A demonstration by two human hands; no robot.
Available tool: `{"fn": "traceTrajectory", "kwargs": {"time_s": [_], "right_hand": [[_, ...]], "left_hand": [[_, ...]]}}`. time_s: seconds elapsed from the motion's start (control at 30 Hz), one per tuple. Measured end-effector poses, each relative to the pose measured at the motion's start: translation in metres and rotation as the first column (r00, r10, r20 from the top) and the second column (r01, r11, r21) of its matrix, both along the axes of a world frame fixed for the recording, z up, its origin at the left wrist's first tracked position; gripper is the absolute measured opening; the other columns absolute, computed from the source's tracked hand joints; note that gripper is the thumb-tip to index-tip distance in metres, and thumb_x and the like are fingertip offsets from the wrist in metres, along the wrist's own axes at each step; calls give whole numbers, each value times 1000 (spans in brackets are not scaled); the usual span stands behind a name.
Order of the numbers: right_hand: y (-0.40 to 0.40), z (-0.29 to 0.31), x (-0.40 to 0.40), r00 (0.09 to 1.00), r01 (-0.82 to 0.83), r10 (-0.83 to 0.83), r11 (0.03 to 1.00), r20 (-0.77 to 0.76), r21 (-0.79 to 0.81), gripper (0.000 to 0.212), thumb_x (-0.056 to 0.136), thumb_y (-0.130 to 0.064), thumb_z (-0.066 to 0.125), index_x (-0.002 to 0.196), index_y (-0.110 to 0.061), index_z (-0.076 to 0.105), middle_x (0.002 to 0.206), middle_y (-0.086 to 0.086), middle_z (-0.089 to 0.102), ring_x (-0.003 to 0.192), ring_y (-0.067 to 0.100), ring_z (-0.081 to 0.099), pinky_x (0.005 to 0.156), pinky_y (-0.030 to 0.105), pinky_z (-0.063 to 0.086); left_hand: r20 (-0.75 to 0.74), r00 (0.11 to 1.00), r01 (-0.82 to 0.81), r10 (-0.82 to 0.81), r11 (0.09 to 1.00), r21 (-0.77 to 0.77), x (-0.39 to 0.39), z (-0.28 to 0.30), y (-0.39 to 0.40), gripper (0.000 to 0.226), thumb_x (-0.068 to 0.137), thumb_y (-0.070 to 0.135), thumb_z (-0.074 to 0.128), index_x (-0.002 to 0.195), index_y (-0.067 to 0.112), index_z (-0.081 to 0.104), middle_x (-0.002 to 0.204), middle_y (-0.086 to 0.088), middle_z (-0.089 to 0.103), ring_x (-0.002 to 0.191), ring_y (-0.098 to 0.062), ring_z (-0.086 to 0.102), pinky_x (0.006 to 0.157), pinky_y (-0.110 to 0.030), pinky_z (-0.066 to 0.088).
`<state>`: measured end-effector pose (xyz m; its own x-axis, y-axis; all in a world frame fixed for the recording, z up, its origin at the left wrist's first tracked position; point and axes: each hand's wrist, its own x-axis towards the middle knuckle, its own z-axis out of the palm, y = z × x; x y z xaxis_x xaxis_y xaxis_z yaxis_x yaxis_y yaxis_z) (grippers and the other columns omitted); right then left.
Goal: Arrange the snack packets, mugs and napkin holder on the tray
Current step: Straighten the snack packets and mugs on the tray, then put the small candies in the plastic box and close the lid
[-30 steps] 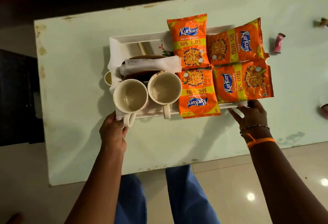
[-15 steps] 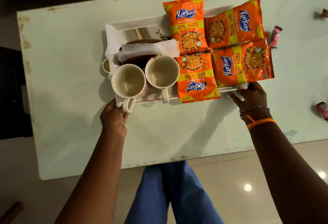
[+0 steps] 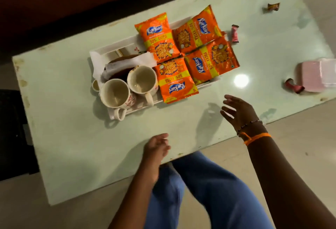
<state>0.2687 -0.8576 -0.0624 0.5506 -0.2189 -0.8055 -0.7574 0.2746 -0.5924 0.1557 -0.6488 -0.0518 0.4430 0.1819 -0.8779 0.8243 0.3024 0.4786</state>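
Observation:
A white tray [image 3: 116, 46] rests on the pale green table. Its right half holds several orange snack packets [image 3: 174, 79]. Two cream mugs [image 3: 115, 93] [image 3: 142, 79] stand at its near left, handles toward me. Behind them sits a dark napkin holder [image 3: 121, 73] with white napkins [image 3: 131, 62]. My left hand [image 3: 157, 146] hovers near the table's front edge, fingers loosely apart, holding nothing. My right hand [image 3: 238, 111] is spread above the table to the right of the tray, also empty. Neither hand touches the tray.
Small wrapped candies [image 3: 235, 33] [image 3: 273, 6] [image 3: 294, 85] lie on the table to the right of the tray. A pink box [image 3: 316, 76] sits at the right edge. A dark red surface lies beyond the table's far edge. My legs in blue trousers are below the front edge.
Both hands have let go of the tray's near corners and drawn back toward me. The tray now rests on the table, and the view has tilted.

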Motion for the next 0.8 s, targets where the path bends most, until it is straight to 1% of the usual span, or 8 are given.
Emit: {"fn": "traceTrajectory", "kwargs": {"time_s": [0.17,0.3,0.4,0.47,0.57,0.67,0.73,0.8], "right_hand": [[-47,24,-11,966,65,-8,974,257,-216,28,89,2,45,82,-20,61,75,1,56,66,11,53,67,20,48],[-95,30,3,940,90,68,895,335,-436,28,85,5,47,80,-18,63,78,-1,60,67,9,52,65,21,46],[-134,26,25,947,71,139,790,291,-608,21,83,4,50,93,-5,66,105,10,67,79,18,58,74,32,49],[-160,22,40,950,64,172,711,262,-700,23,80,5,50,94,-5,66,110,17,65,87,25,60,78,29,48],[-201,15,66,951,20,240,583,195,-812,28,77,4,52,102,-4,62,114,20,55,101,35,55,90,40,47],[-236,5,90,932,-124,359,451,53,-884,46,74,-2,60,119,-9,54,124,19,47,112,37,42,98,35,34],[-255,-3,109,912,-232,406,397,-57,-888,61,73,-11,69,129,-14,45,132,17,40,116,37,38,98,39,35],[-267,-12,123,886,-331,441,393,-140,-858,75,69,-18,75,134,-17,38,138,16,35,119,38,37,98,45,38]], "left_hand": [[115,963,260,-243,952,-161,25,17,-87,25,91,-4,43,106,6,60,80,-3,52,68,-12,52,71,-18,46],[161,901,429,-402,878,-211,53,17,-140,25,91,-1,45,92,17,62,80,0,56,71,-10,55,69,-14,48],[144,883,469,-447,860,-202,78,13,-176,29,91,2,45,86,23,63,80,2,58,70,-11,56,74,-20,47],[127,889,457,-440,864,-210,94,11,-196,30,91,3,44,85,24,64,80,2,58,72,-13,56,76,-22,47],[103,896,444,-432,875,-194,123,5,-232,27,92,4,44,86,22,63,81,1,57,74,-14,57,73,-21,47],[89,894,448,-439,878,-169,148,1,-263,24,93,4,43,92,19,62,83,0,57,73,-13,56,73,-20,47],[99,879,477,-467,867,-144,166,-1,-282,24,93,5,42,96,18,62,85,-1,57,73,-13,57,75,-21,47],[116,859,510,-499,853,-112,182,-3,-296,26,93,6,42,95,20,63,88,-1,58,76,-13,58,77,-21,48]]}}
